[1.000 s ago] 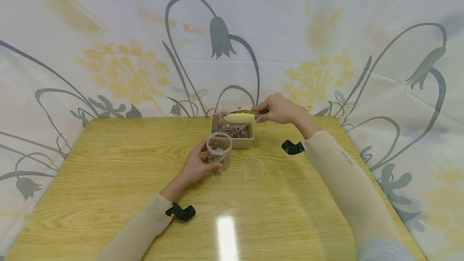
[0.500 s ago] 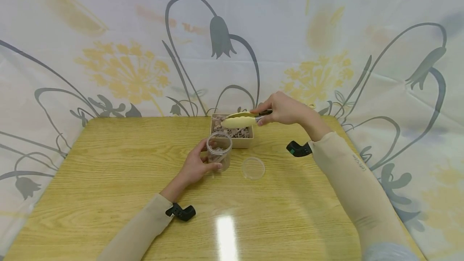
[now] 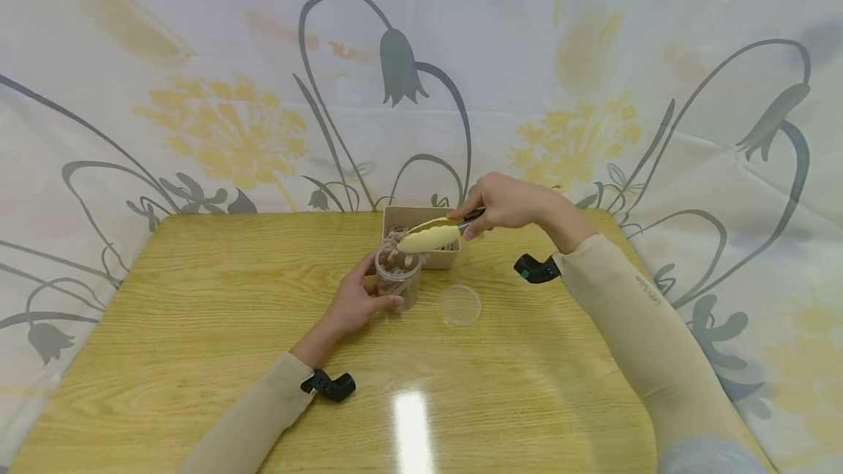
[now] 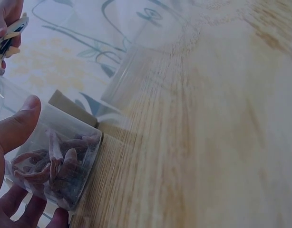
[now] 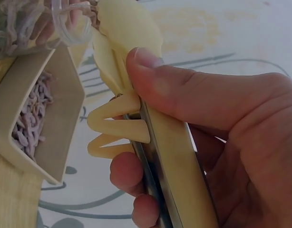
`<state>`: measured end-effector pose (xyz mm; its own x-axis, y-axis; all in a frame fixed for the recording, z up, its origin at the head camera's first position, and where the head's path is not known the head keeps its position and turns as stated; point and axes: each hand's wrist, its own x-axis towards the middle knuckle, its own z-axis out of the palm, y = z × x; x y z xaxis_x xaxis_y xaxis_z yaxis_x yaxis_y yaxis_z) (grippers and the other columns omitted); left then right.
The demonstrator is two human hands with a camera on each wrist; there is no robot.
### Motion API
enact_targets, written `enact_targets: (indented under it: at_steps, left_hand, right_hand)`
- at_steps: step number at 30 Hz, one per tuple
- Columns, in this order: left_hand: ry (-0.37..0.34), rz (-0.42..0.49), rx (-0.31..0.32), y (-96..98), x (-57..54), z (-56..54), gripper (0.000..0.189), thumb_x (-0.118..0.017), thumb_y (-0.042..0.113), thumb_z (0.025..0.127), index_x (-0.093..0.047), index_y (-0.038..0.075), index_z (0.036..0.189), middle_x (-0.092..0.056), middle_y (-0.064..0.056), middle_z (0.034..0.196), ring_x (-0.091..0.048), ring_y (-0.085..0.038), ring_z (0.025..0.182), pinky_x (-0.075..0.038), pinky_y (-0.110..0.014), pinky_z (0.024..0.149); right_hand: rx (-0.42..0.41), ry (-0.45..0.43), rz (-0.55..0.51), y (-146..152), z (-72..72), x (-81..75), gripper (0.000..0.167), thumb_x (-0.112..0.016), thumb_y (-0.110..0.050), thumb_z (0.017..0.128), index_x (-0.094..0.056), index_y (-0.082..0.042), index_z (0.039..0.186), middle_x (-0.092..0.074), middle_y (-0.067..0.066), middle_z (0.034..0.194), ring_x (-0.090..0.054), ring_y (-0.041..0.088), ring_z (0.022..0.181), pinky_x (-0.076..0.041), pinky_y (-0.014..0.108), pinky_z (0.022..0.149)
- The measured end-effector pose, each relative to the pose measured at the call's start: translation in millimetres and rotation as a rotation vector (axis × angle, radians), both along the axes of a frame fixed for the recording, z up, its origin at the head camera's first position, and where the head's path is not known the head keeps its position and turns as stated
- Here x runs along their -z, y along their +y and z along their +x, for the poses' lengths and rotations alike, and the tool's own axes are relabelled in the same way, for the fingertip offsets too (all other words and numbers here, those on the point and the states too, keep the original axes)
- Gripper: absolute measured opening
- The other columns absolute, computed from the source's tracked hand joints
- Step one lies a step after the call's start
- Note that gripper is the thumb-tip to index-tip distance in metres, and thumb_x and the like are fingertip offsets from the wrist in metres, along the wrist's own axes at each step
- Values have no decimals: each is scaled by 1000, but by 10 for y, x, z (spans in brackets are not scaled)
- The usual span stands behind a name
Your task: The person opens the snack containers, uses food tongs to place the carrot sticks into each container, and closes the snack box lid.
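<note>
My left hand (image 3: 356, 300) grips a clear plastic jar (image 3: 403, 291) round its side, and the jar stands on the table. In the left wrist view, brownish-purple dried strips (image 4: 55, 159) lie in the jar's lower part. My right hand (image 3: 507, 203) holds yellow-tipped tongs (image 3: 428, 238) by their handles, thumb on one side and fingers on the other. A few strips hang from the tongs' tips at the jar's mouth. Right behind the jar is a beige rectangular box (image 3: 440, 260), partly covered by the tongs. More of the strips (image 5: 34, 118) show inside the box in the right wrist view.
A round clear lid (image 3: 460, 306) lies on the wooden table (image 3: 217, 313) just right of the jar. Behind the table's far edge hangs a flower-patterned cloth (image 3: 263, 42). A black camera mount sits on each wrist.
The tongs went down into the box, then came forward and left to the jar's mouth with strips between their tips. My left hand and the jar have stayed in place.
</note>
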<state>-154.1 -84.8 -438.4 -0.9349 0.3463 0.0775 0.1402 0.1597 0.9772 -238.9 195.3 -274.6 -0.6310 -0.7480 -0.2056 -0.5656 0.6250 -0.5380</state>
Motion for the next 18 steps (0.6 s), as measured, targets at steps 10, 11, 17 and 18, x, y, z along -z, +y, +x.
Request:
enact_targets:
  at_steps: [10, 11, 17, 18]
  left_hand:
    - [-8, 10, -17, -2, 310, -153, 91, -80, -8, 79, -31, 6, 154, -44, -28, 133, -53, -47, 121, -48, -51, 100]
    - [-11, 14, -17, -5, 320, -156, 91, -80, -7, 79, -31, 7, 155, -44, -27, 133, -54, -47, 121, -48, -51, 99]
    - [-6, 19, -14, -12, 328, -152, 90, -83, -3, 78, -35, 11, 153, -46, -23, 131, -55, -44, 121, -49, -47, 99]
    - [-4, 20, -14, -13, 325, -151, 89, -83, -2, 78, -35, 11, 153, -46, -23, 131, -55, -44, 121, -49, -47, 99]
  right_hand:
    - [1, -24, 98, -161, -41, -37, 33, -76, -11, 89, -72, -6, 121, -70, 8, 119, -68, 15, 61, -53, 30, 56]
    - [3, -27, 110, -183, -40, -52, 32, -76, -11, 89, -72, -6, 121, -70, 8, 120, -68, 15, 61, -53, 30, 57]
    - [-13, 31, 225, -343, -31, -151, 27, -77, -14, 88, -75, -8, 114, -71, 4, 117, -52, 8, 50, -44, 25, 55]
    - [-16, 43, 245, -377, -24, -172, 25, -78, -15, 88, -76, -9, 113, -72, 4, 116, -48, 7, 48, -41, 25, 55]
